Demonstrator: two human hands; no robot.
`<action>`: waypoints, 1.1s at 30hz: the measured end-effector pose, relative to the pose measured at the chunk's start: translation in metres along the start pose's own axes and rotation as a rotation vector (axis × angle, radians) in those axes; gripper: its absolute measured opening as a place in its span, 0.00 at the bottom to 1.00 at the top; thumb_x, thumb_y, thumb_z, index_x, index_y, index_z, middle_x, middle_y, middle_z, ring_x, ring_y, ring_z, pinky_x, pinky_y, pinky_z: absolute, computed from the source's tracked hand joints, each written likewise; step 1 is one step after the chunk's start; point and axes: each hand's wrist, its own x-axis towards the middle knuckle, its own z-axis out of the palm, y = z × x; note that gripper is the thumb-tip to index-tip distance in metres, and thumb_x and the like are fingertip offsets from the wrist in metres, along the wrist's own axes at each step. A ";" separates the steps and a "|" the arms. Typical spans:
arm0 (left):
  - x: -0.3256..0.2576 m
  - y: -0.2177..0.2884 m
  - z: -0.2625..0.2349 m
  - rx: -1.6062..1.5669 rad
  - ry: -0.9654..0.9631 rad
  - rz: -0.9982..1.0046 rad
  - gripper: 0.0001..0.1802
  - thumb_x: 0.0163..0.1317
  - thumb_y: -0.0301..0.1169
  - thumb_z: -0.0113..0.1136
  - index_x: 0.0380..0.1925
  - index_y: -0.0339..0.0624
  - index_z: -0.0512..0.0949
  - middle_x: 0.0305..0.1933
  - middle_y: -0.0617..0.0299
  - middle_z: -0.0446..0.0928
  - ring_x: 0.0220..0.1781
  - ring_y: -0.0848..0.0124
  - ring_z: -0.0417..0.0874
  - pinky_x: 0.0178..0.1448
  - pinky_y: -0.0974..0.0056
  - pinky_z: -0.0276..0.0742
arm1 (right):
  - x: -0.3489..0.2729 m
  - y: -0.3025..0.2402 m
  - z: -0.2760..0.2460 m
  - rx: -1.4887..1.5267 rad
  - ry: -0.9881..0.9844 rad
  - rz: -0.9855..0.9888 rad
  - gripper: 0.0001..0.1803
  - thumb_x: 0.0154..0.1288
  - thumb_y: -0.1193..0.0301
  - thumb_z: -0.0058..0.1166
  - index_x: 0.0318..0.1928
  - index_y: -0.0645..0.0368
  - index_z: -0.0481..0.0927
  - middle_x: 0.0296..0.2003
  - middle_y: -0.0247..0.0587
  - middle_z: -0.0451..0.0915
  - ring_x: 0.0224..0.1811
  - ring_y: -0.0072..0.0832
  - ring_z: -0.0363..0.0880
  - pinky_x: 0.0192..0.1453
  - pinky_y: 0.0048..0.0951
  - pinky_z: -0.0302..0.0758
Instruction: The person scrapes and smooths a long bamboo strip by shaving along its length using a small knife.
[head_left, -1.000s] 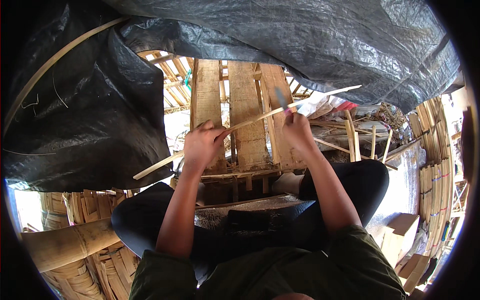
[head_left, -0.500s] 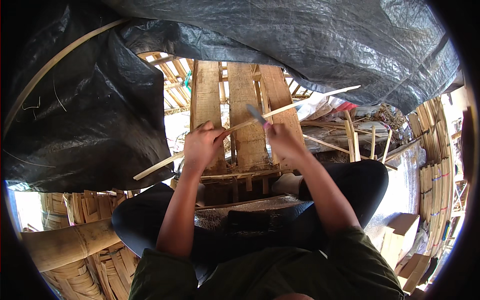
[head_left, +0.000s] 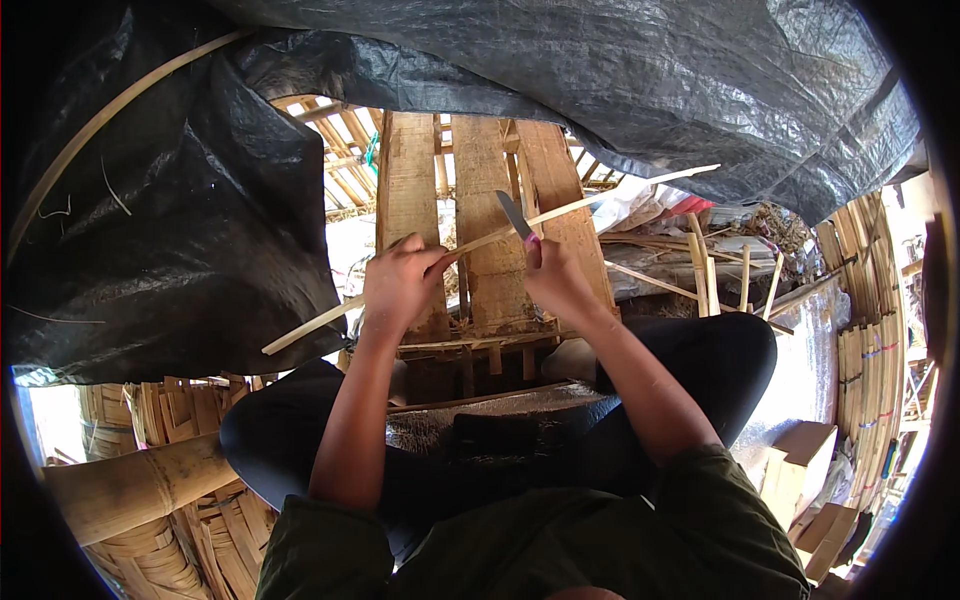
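My left hand is closed around a long, pale bamboo strip, which slants from lower left up to the far right. In my right hand is a knife with a grey blade and a pinkish handle. Its blade points up and away to the left, by the strip just right of my left hand. Whether the edge touches the strip, I cannot tell. Beneath both hands lie rough wooden planks that run away from me.
A dark plastic sheet hangs across the far side and the left. Several thin bamboo stakes stand at right, near bundled strips. A thick bamboo pole lies at lower left. A cardboard box sits at lower right.
My right hand and the knife have moved slightly left and toward me, and the hand is less blurred. The strip has barely shifted in my left hand.
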 end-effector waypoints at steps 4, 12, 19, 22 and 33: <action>-0.006 -0.007 0.001 0.019 0.003 -0.006 0.11 0.61 0.45 0.69 0.34 0.53 0.90 0.25 0.61 0.72 0.28 0.60 0.80 0.31 0.56 0.74 | 0.026 -0.012 -0.036 -0.010 -0.279 0.292 0.22 0.77 0.65 0.44 0.37 0.74 0.81 0.25 0.68 0.80 0.30 0.56 0.84 0.31 0.51 0.76; -0.003 -0.002 -0.005 -0.035 0.024 0.013 0.09 0.62 0.43 0.69 0.35 0.52 0.89 0.24 0.59 0.71 0.27 0.58 0.79 0.30 0.55 0.72 | 0.025 0.001 -0.035 -0.069 -0.326 0.289 0.22 0.78 0.65 0.40 0.31 0.69 0.81 0.26 0.65 0.82 0.31 0.58 0.84 0.34 0.53 0.79; -0.003 -0.003 -0.008 -0.014 -0.015 -0.020 0.12 0.65 0.44 0.66 0.31 0.51 0.87 0.25 0.59 0.72 0.29 0.58 0.81 0.32 0.55 0.74 | 0.025 0.014 -0.039 -0.129 -0.247 0.221 0.26 0.79 0.62 0.40 0.34 0.72 0.82 0.26 0.67 0.82 0.32 0.58 0.85 0.33 0.50 0.81; 0.004 0.003 -0.007 -0.040 -0.037 -0.016 0.12 0.65 0.44 0.66 0.30 0.50 0.87 0.25 0.59 0.72 0.29 0.57 0.80 0.32 0.54 0.73 | 0.043 0.095 -0.051 -0.372 -0.108 -0.001 0.27 0.79 0.59 0.39 0.35 0.71 0.83 0.27 0.67 0.82 0.34 0.61 0.85 0.38 0.52 0.81; 0.003 -0.003 -0.005 -0.075 -0.042 -0.042 0.12 0.64 0.45 0.67 0.30 0.50 0.87 0.25 0.58 0.71 0.28 0.57 0.80 0.31 0.54 0.72 | 0.055 0.107 -0.055 -0.225 0.082 0.262 0.27 0.77 0.55 0.43 0.36 0.68 0.83 0.31 0.68 0.81 0.40 0.67 0.80 0.44 0.56 0.77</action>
